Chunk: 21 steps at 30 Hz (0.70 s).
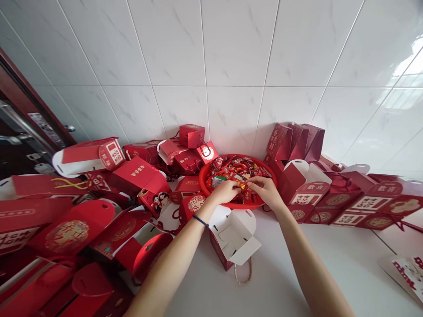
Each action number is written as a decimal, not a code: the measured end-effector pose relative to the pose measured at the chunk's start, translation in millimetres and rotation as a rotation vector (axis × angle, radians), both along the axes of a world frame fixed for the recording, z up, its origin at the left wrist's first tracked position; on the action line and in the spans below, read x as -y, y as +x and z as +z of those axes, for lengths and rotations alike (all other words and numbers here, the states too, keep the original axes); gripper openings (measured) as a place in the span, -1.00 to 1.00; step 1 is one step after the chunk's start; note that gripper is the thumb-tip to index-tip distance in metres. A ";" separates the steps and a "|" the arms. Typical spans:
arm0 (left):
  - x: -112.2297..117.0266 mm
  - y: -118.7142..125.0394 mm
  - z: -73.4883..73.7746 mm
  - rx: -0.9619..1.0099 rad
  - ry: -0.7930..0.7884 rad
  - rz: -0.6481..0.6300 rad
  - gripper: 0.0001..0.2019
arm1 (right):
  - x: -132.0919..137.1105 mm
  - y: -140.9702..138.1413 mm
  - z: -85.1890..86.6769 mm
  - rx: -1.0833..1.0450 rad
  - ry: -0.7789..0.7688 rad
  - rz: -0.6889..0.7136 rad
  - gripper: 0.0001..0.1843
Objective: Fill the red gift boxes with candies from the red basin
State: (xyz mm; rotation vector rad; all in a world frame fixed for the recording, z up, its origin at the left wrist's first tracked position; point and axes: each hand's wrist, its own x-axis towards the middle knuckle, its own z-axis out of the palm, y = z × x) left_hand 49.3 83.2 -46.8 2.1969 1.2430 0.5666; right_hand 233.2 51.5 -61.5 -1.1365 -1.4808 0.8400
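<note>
A round red basin [205,176] full of wrapped sweets [236,168] stands against the white tiled wall. My left hand [225,191] and my right hand [264,190] both reach into its near side, fingers curled and pinching among the wrappers. What each pinch holds is too small to make out. A dark band circles my left wrist. Just in front of the basin, below my hands, a red gift box [231,237] stands with its white flaps open and a rope handle hanging down.
Many red gift boxes lie in a heap at the left [69,229]. Closed boxes stand in a row at the right [363,202], and folded red bags [297,141] lean on the wall. A dark door with a metal handle [20,136] is at far left.
</note>
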 end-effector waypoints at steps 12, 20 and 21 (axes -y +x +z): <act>-3.4 -8.0 -4.4 0.504 -0.032 0.081 -0.65 | 1.3 -3.0 0.6 0.167 0.009 0.033 -0.66; -3.8 -7.8 -5.5 0.576 -0.072 0.095 -0.76 | 2.3 -5.2 2.5 0.113 0.023 0.030 -0.57; -4.0 -7.6 -5.7 0.590 -0.066 0.115 -0.80 | 2.2 -5.3 2.5 0.106 0.023 0.021 -0.55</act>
